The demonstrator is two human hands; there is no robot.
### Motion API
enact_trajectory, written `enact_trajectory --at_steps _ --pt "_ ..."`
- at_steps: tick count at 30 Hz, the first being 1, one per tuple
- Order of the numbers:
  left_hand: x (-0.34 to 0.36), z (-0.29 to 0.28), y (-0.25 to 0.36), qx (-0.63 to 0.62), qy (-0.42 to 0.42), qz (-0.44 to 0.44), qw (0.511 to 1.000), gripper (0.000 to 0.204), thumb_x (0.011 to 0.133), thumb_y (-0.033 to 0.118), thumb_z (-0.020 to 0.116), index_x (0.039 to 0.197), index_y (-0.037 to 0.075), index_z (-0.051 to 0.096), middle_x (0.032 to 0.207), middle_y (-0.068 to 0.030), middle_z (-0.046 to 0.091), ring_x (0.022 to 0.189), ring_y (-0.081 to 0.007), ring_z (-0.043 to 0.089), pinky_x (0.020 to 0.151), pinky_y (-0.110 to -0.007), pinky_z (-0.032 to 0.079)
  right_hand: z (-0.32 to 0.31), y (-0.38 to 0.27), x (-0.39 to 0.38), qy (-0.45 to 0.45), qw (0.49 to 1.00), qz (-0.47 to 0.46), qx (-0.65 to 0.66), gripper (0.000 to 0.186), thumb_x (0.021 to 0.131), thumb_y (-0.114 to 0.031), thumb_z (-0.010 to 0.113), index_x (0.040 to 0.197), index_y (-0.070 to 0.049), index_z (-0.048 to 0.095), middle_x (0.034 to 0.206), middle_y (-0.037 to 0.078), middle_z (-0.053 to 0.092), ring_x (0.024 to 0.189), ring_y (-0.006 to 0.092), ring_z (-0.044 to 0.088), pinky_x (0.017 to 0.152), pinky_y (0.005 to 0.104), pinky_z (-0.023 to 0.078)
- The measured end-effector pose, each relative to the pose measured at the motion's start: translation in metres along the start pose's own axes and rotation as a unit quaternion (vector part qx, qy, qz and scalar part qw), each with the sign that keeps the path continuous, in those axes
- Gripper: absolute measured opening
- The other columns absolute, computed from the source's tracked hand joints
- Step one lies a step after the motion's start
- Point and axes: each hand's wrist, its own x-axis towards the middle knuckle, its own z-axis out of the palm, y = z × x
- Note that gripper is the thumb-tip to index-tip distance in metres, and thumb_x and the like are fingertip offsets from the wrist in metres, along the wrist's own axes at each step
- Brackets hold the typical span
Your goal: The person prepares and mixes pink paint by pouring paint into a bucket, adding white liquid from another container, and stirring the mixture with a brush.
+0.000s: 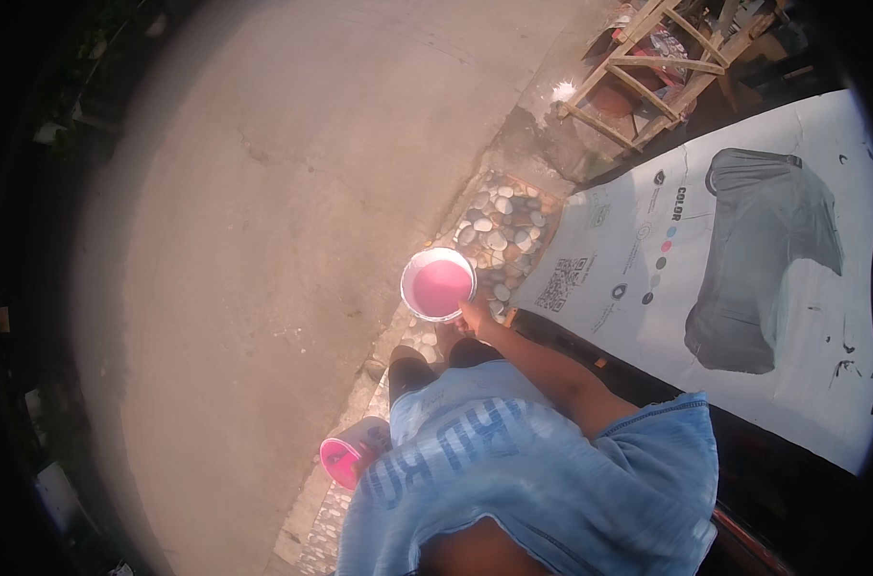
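Observation:
My right hand [473, 315] is closed on the near right edge of a round white bucket [408, 295]. It is upright, and pink liquid [443, 287], like paint, lies inside it. Lower left, beside my blue shirt, a second bucket [373, 432] is tilted with its mouth to the left, its inside bright pink. My left hand [364, 465] shows only in small part at its rim and seems to grip it. The shirt hides the left arm and most of that hand.
A strip of rounded pebbles [499, 226] runs under my feet beside a concrete pavement [254, 192]. To the right, a white printed sheet [599, 259] covers something large. A wooden frame [638, 82] stands at the upper right.

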Motion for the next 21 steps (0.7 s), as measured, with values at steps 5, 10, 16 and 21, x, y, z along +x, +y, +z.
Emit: enact_trajectory --at_steps 5,10,16,21 --pt "0.097 0.103 0.155 0.07 -0.055 0.032 0.995 0.042 0.09 0.021 0.053 0.121 -0.007 0.049 0.104 -0.0209 0.061 0.104 -0.0315 0.058 0.086 -0.039 0.051 -0.056 -0.079 0.051 0.187 0.969 -0.156 -0.026 0.058 0.088 -0.009 0.051 0.137 -0.001 0.021 0.089 0.02 0.062 0.065 0.026 0.067 0.038 0.0316 0.049" --pt "0.23 0.254 0.295 0.175 -0.141 0.073 0.972 0.041 0.088 0.021 0.058 0.118 -0.006 0.053 0.1 -0.0196 0.063 0.101 -0.0294 0.06 0.086 -0.038 0.051 -0.116 -0.143 0.114 0.354 0.927 -0.121 -0.008 0.067 0.085 -0.015 0.058 0.139 -0.003 0.021 0.118 0.026 0.055 0.1 0.0375 0.062 0.077 0.0427 0.053" --pt "0.366 0.463 0.444 0.56 -0.118 0.31 0.759 0.039 0.086 0.021 0.063 0.115 -0.006 0.057 0.094 -0.0179 0.066 0.098 -0.0269 0.062 0.085 -0.036 0.049 -0.174 -0.213 0.185 0.534 0.84 -0.085 0.033 0.08 0.079 -0.019 0.061 0.143 -0.003 0.015 0.12 0.027 0.055 0.108 0.0401 0.057 0.091 0.0426 0.046" --pt "0.436 0.665 0.551 0.143 -0.27 0.265 0.915 0.039 0.088 0.019 0.063 0.116 -0.007 0.056 0.109 -0.0188 0.062 0.104 -0.0288 0.06 0.088 -0.041 0.049 -0.225 -0.284 0.241 0.569 0.803 -0.121 0.133 0.08 0.079 -0.02 0.059 0.144 -0.005 0.014 0.119 0.029 0.054 0.105 0.0399 0.058 0.089 0.0426 0.047"
